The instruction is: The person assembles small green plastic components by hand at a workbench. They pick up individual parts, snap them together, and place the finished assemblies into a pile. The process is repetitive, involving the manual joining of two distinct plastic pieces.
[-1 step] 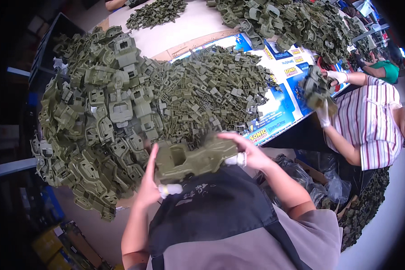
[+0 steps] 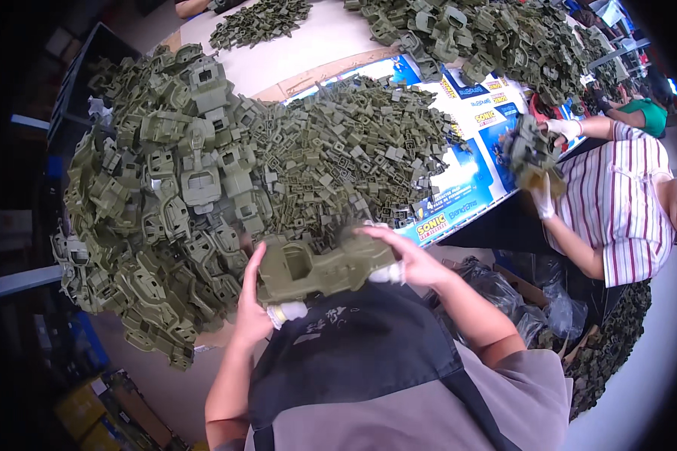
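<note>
An olive-green plastic toy vehicle body [image 2: 320, 270], with a square opening near its left end, is held level in front of my dark apron. My left hand [image 2: 256, 304] grips its left end, the thumb along the side and white-covered fingers underneath. At the other end my right hand [image 2: 406, 259] closes round the body, also with white coverings on some fingers. Just beyond lies a heap of small olive-green parts [image 2: 353, 150]. A tall pile of similar vehicle bodies [image 2: 195, 180] rises to the left of it.
On the right, a person in a striped shirt [image 2: 617, 199] handles another green assembly [image 2: 534, 154] with gloved hands. Printed blue-and-white cardboard [image 2: 459, 195] covers part of the table. More green parts [image 2: 489, 45] are heaped at the back; clear plastic bags [image 2: 541, 308] lie below at right.
My right hand and the right end of the vehicle body have shifted slightly left. The co-worker's hands and assembly have moved a little.
</note>
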Available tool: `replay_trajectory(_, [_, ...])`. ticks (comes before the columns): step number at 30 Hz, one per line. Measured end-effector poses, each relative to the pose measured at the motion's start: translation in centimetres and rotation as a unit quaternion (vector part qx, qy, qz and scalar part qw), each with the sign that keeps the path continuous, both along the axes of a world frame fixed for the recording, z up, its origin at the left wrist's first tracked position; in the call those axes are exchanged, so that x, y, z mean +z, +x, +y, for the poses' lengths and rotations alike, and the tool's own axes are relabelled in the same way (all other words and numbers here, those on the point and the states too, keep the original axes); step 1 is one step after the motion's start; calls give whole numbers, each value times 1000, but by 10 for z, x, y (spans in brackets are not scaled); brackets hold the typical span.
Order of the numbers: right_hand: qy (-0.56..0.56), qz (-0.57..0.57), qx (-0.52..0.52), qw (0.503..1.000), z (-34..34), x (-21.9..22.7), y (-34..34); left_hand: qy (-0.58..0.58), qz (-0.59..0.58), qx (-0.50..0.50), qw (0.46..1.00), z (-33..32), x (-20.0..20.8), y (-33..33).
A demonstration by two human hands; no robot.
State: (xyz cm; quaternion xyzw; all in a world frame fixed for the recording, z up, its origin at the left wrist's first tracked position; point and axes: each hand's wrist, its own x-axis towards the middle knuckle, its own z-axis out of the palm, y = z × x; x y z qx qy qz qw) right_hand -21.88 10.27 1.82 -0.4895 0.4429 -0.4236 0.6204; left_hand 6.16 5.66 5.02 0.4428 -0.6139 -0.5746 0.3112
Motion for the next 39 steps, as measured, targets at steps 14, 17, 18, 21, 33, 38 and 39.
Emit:
replay_trajectory(14, [14, 180, -389, 903, -49, -48, -155, -147, -8, 151, 978, -56, -14, -37])
replay_trajectory(17, [-56, 471, -352, 807, -108, -103, -316, -281, -176, 125, 935, -66, 23, 11])
replay_trajectory(18, [-44, 541, -327, 774, -122, -126, -360, -328, -195, 129, 915, -66, 27, 27])
replay_trajectory(21, [37, 662, -268, 699, -156, -165, -434, -432, -281, 250, 820, -54, 54, 83])
replay_trajectory(33, [-160, 538, -145, 815, -191, -187, -364, -21, -352, 530, 771, 45, -12, 234])
replay_trajectory(38, [-140, 389, -111, 904, -140, -119, -165, -108, -63, 550, 826, 61, -10, 260])
replay_trajectory(39, [-139, 398, -104, 901, -132, -111, -146, -89, -16, 553, 828, 60, -3, 260])
